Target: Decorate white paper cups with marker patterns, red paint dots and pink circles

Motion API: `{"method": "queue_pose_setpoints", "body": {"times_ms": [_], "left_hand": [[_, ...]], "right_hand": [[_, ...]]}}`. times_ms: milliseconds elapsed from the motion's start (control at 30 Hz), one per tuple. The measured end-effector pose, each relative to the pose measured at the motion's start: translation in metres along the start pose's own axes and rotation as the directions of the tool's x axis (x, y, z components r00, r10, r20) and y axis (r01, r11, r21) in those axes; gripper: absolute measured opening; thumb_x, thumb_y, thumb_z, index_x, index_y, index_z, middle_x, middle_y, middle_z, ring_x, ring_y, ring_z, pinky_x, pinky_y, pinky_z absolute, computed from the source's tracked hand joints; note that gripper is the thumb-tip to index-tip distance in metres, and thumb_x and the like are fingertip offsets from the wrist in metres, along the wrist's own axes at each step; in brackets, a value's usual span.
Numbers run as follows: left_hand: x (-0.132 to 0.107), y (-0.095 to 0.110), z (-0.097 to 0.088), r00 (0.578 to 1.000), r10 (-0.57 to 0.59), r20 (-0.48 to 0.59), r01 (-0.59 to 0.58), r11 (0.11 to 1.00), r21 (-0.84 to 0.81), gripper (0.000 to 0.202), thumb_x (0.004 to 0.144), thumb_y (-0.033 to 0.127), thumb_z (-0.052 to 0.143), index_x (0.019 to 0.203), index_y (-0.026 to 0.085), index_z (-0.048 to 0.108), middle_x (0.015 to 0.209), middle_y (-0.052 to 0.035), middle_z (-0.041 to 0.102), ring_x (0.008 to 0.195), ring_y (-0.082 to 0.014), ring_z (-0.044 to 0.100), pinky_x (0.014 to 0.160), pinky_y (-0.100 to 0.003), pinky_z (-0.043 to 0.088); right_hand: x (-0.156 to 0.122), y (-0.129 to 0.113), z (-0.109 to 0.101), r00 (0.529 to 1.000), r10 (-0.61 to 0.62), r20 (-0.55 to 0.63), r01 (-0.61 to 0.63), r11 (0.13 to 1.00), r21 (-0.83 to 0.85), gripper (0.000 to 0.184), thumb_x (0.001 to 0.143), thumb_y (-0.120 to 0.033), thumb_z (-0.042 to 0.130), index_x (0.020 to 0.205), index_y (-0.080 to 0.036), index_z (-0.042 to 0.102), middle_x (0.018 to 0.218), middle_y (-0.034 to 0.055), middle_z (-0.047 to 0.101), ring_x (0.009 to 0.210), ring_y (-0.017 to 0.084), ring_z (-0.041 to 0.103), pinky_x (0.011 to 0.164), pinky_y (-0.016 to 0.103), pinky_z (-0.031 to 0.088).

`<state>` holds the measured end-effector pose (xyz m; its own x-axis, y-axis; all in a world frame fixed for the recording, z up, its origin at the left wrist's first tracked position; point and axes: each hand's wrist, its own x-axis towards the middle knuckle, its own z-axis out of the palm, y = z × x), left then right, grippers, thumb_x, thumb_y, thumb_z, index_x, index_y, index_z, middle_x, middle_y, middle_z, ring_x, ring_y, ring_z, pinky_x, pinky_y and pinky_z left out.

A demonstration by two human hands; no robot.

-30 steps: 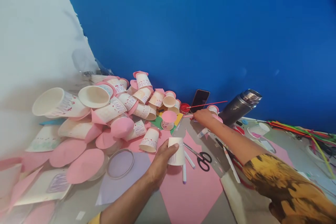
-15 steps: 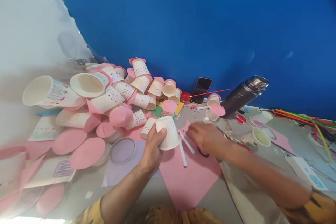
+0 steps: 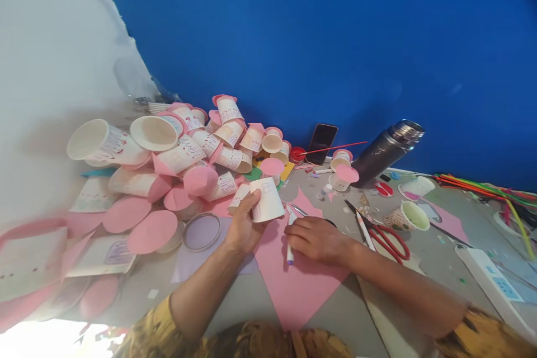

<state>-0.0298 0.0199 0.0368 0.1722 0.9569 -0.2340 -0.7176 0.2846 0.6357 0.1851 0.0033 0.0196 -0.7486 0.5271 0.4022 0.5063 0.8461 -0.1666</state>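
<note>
My left hand (image 3: 245, 221) grips a white paper cup (image 3: 267, 201), held tilted; a faint window-like square is drawn on the cup's side. My right hand (image 3: 314, 239) rests low over a pink paper sheet (image 3: 289, 296), fingers curled onto a white marker with a purple end (image 3: 290, 254). Part of that marker is hidden under the fingers. Just beyond the knuckles lie dark-handled scissors (image 3: 298, 210), partly covered by the hand. Left of the cup, a ring (image 3: 201, 250) lies on a lilac sheet (image 3: 180, 274).
Many decorated paper cups with pink paper discs (image 3: 153, 232) are piled at the left. Along the back stand a phone (image 3: 322, 142) and a dark flask (image 3: 381, 159). Red-handled scissors (image 3: 392, 243), a patterned cup (image 3: 406, 217) and a power strip (image 3: 490, 277) lie to the right.
My right hand has moved down and left from near the dark-handled scissors onto the marker. The red-handled scissors have come out from behind my forearm. My left hand still holds the cup.
</note>
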Motion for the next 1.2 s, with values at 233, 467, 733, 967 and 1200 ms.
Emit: {"method": "queue_pose_setpoints", "body": {"times_ms": [233, 467, 733, 967, 1200], "left_hand": [[0.007, -0.021, -0.008, 0.995, -0.103, -0.004, 0.102, 0.983, 0.151, 0.039, 0.078, 0.047, 0.079, 0.097, 0.016, 0.066, 0.08, -0.0073, 0.071, 0.076, -0.0257, 0.071, 0.064, -0.035, 0.057], [0.006, -0.037, -0.007, 0.991, -0.133, 0.007, 0.126, 0.951, 0.282, 0.041, 0.071, 0.048, 0.085, 0.089, 0.017, 0.066, 0.07, -0.0003, 0.063, 0.062, -0.0157, 0.056, 0.058, -0.027, 0.041], [0.002, -0.035, -0.004, 0.99, -0.135, 0.029, 0.115, 0.923, 0.368, 0.037, 0.075, 0.048, 0.081, 0.088, 0.017, 0.065, 0.072, -0.0011, 0.065, 0.065, -0.0171, 0.058, 0.065, -0.029, 0.041], [0.003, -0.039, -0.008, 0.991, -0.128, 0.039, 0.107, 0.936, 0.335, 0.036, 0.075, 0.048, 0.08, 0.086, 0.018, 0.064, 0.07, -0.0003, 0.062, 0.063, -0.0159, 0.055, 0.062, -0.028, 0.04], [0.004, -0.039, -0.007, 0.99, -0.141, 0.032, 0.127, 0.955, 0.268, 0.034, 0.072, 0.044, 0.083, 0.085, 0.017, 0.066, 0.071, -0.0014, 0.066, 0.064, -0.0164, 0.059, 0.062, -0.027, 0.043]], "right_hand": [[-0.005, -0.023, -0.042, 0.637, 0.529, -0.561, -0.198, 0.816, 0.544, 0.009, 0.097, -0.018, 0.065, 0.092, -0.023, 0.06, 0.083, 0.0003, 0.06, 0.069, 0.017, 0.066, 0.06, 0.031, 0.057], [-0.018, -0.031, -0.02, 0.716, 0.632, -0.296, -0.342, 0.688, 0.641, 0.012, 0.103, -0.026, 0.059, 0.102, -0.021, 0.07, 0.069, -0.0001, 0.071, 0.055, 0.015, 0.067, 0.052, 0.026, 0.053], [-0.005, -0.035, -0.02, 0.845, 0.394, -0.361, -0.274, 0.9, 0.339, 0.008, 0.101, -0.024, 0.063, 0.099, -0.02, 0.07, 0.078, 0.003, 0.077, 0.065, 0.015, 0.072, 0.061, 0.025, 0.055], [-0.006, -0.037, -0.018, 0.868, 0.345, -0.357, -0.246, 0.923, 0.295, 0.007, 0.1, -0.021, 0.062, 0.098, -0.02, 0.068, 0.076, 0.0033, 0.075, 0.062, 0.016, 0.07, 0.057, 0.025, 0.054], [-0.007, -0.035, -0.019, 0.853, 0.34, -0.397, -0.236, 0.928, 0.287, 0.008, 0.098, -0.017, 0.061, 0.098, -0.021, 0.068, 0.075, 0.0027, 0.073, 0.062, 0.016, 0.068, 0.058, 0.027, 0.054]]}}
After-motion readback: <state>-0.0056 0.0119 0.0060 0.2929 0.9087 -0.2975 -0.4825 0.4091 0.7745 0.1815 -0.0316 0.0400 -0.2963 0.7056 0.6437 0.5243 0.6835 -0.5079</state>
